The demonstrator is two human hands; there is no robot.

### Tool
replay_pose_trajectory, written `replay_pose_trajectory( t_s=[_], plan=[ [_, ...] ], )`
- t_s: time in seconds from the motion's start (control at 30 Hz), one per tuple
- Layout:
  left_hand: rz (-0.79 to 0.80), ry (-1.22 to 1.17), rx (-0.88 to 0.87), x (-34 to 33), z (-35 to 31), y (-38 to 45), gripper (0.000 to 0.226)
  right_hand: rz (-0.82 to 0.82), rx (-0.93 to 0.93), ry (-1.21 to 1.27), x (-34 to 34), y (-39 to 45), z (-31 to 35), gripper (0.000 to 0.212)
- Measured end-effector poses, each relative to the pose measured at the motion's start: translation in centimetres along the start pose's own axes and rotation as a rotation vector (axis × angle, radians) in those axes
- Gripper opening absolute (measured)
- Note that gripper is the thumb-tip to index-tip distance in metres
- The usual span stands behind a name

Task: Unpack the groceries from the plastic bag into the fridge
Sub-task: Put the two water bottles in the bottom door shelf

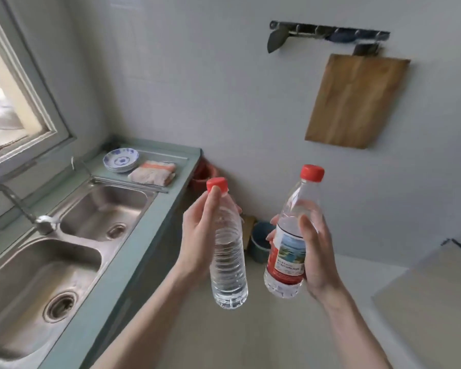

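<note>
My left hand [197, 235] grips a clear, unlabelled water bottle [229, 265] with a red cap, held upright in the air, thumb near the cap. My right hand [314, 259] holds a second water bottle [288, 251] with a red cap and a red and blue label, tilted slightly right. Both bottles hang side by side over the floor, apart from each other. Neither the plastic bag nor the fridge shows in this view.
A double steel sink [64, 251] with a tap [24, 206] is set in a green counter on the left; blue-patterned plates [121, 159] and a folded cloth [153, 172] lie at its far end. A wooden cutting board [354, 102] hangs on the wall. A blue pot [261, 243] stands on the floor. A pale panel [431, 302] sits at lower right.
</note>
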State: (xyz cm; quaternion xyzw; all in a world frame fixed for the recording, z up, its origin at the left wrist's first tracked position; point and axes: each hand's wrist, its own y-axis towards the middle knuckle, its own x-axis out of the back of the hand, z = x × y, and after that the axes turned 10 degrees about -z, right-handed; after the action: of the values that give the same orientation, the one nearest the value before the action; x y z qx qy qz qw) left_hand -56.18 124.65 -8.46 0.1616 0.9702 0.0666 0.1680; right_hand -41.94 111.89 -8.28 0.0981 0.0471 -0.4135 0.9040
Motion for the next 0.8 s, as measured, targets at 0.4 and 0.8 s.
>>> replay_pose_trajectory(
  t_s=[0.4, 0.8],
  plan=[
    [0.302, -0.124, 0.166, -24.1, 5.2, 0.1, 0.065, -0.260, -0.008, -0.135, 19.9, 8.2, 2.9, 0.061],
    [0.690, -0.087, 0.184, -42.3, 11.4, 5.9, 0.068, -0.617, 0.049, -0.143, 31.0, 18.1, 4.6, 0.068]
  ],
)
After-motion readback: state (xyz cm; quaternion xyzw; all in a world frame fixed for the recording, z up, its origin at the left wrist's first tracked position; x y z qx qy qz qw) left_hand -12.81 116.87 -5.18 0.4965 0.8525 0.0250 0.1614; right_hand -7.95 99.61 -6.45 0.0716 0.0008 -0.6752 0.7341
